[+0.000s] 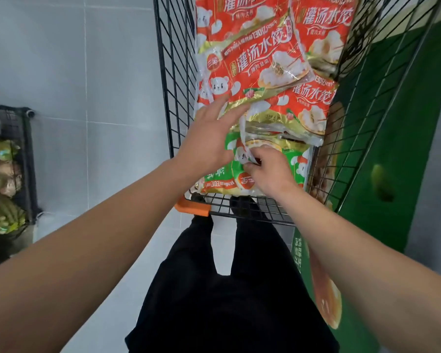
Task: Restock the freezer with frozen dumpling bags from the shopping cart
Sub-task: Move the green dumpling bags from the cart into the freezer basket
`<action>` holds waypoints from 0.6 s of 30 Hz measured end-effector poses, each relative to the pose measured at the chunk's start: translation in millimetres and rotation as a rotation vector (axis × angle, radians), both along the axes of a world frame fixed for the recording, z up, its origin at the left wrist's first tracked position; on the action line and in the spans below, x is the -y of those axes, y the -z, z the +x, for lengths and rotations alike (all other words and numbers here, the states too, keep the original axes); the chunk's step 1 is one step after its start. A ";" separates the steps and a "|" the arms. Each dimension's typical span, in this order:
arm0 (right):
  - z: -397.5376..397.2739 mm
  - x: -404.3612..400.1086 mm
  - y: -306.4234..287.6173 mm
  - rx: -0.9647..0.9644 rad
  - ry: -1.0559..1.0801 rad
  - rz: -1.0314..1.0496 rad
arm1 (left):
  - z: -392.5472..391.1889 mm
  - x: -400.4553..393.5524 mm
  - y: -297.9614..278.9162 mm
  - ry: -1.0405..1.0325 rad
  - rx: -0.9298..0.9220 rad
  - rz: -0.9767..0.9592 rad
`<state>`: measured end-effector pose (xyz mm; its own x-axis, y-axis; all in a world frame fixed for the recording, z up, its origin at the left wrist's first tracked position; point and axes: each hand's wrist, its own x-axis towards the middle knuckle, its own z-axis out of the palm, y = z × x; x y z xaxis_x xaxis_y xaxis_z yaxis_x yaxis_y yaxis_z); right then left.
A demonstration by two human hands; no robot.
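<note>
A black wire shopping cart [175, 80] stands in front of me, filled with several frozen dumpling bags. Most are red bags [255, 62] printed with white bears and dumplings. One green bag [229, 174] lies nearest me. My left hand [209, 138] reaches in with straight fingers that touch the lower edge of a red bag. My right hand [267, 171] rests on the green bag, its fingers curled and pinching the clear plastic seam of a bag. No freezer opening is in view.
A green cabinet side [397, 174] stands close on the right of the cart. A black wire basket [26, 159] of greenish packets sits on the grey tiled floor at the left. The cart handle has an orange end [191, 206]. My dark trousers fill the lower centre.
</note>
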<state>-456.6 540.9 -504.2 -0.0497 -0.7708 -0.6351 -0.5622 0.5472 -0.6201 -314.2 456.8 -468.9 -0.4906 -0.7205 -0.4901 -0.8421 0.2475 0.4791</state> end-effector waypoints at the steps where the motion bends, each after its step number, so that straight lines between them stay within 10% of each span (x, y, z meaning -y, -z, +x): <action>1: 1.5 5.1 -8.9 -0.036 -0.097 -0.053 | -1.1 4.3 -6.6 0.105 0.057 -0.054; 9: -23.7 26.9 -78.5 -0.168 -0.224 -0.210 | -4.8 23.6 -55.6 0.351 0.136 -0.171; 14: -51.8 33.1 -101.0 -0.582 0.049 -0.361 | -24.2 5.9 -63.8 -0.126 -0.146 0.115; 18: -61.3 21.4 -83.9 -0.205 0.526 -0.469 | -28.2 -16.7 -42.1 -0.930 -0.579 0.757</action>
<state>-517.9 519.5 -420.3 -0.5702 -0.8010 -0.1826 -0.4284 0.4796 -0.7658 -342.4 473.5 -426.8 -0.2398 -0.5431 -0.8047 -0.1807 -0.7894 0.5866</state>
